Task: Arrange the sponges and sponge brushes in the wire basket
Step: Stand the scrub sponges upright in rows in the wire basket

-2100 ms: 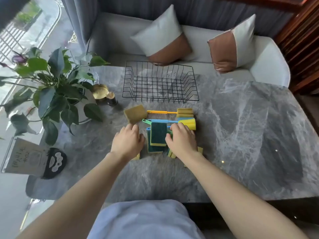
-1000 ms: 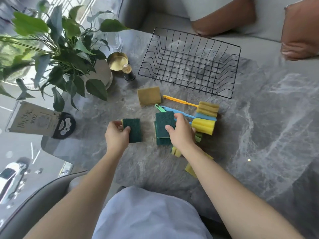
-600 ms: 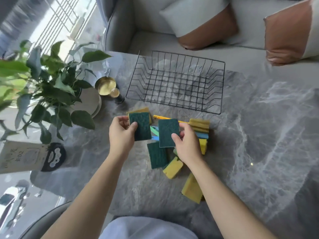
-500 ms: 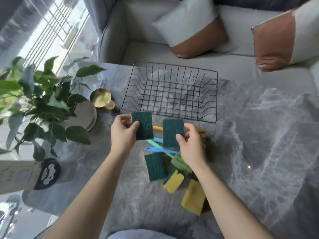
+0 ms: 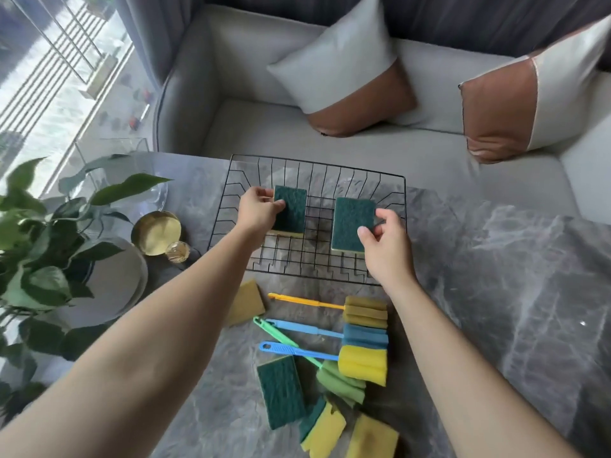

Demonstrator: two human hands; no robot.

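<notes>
A black wire basket (image 5: pixel 401 200) stands on the grey marble table. My left hand (image 5: pixel 256 213) holds a green-faced sponge (image 5: pixel 292 211) over the basket's left part. My right hand (image 5: pixel 385 241) holds a second green-faced sponge (image 5: pixel 350 223) over its right part. Whether either sponge touches the basket floor I cannot tell. In front of the basket lie several sponge brushes: an orange-handled one (image 5: pixel 365 312), a blue one (image 5: pixel 363 335), a blue-handled yellow one (image 5: pixel 362 365), a green one (image 5: pixel 340 385). Loose sponges lie near them: an olive one (image 5: pixel 246 302), a green-faced one (image 5: pixel 281 390), yellow ones (image 5: pixel 372 438).
A leafy potted plant (image 5: pixel 49 242) fills the left side, with a brass dish (image 5: pixel 157 231) and a small glass piece (image 5: pixel 178 251) beside it. Behind the table is a grey sofa (image 5: pixel 264 127) with two cushions (image 5: pixel 344 81). The table's right half (image 5: pixel 512 292) is bare marble.
Both hands picked up a green-faced sponge from the pile and carried them forward, from in front of the basket to over its inside. The camera tilted and moved closer.
</notes>
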